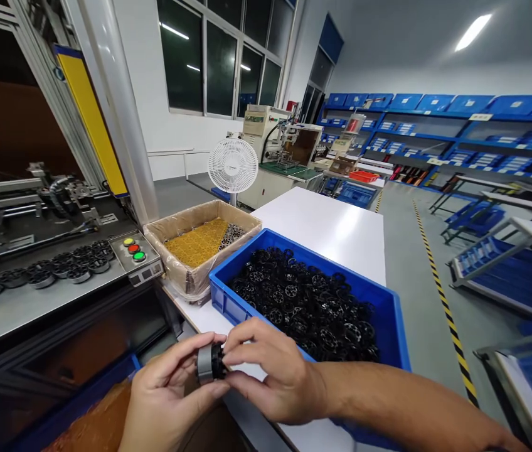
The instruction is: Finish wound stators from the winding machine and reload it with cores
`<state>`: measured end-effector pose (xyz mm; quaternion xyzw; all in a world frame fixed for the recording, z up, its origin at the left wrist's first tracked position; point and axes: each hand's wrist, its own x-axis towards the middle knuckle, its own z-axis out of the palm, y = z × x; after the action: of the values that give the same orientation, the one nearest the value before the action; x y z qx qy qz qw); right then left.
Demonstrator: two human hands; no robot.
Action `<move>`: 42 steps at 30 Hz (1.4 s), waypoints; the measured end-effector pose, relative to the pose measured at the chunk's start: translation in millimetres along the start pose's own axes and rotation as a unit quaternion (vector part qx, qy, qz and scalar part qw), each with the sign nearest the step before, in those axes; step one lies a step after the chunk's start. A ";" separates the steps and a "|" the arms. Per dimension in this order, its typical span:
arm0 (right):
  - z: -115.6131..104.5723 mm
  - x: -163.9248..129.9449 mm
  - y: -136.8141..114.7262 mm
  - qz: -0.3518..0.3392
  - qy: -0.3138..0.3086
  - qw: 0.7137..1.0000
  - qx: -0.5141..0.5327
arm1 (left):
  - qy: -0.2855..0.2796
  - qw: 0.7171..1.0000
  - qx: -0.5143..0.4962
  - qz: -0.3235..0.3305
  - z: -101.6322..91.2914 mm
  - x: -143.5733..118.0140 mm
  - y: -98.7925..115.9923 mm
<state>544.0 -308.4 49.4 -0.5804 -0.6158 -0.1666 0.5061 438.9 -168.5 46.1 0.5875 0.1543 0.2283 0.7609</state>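
Note:
In front of me, over the near edge of the white table, my left hand (176, 383) holds a round motor stator core (205, 364) with a grey metal band. The fingers and thumb of my right hand (270, 367) close on a black plastic end piece (218, 359) at the core's right side. Whether that piece is fully seated, I cannot tell. Just beyond my hands, a blue bin (216, 290) holds a heap of similar black plastic end pieces (289, 292).
Left of the blue bin stands a plastic-lined carton (191, 276) with yellow sheet and metal rings. A button panel (137, 254) adjoins several black-and-grey cores (42, 276) on the machine's ledge. A white fan (233, 166) stands behind; the white table (327, 220) extends away.

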 end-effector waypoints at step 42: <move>-12.1 2.8 5.0 0.082 -0.136 0.987 -0.002 | -0.213 0.976 -0.027 -0.029 -16.4 -19.5 -20.7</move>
<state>554.1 -315.1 55.0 -0.6471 -0.6290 -0.0458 0.4284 417.6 -169.6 21.2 0.5971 -0.0009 0.0796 0.7982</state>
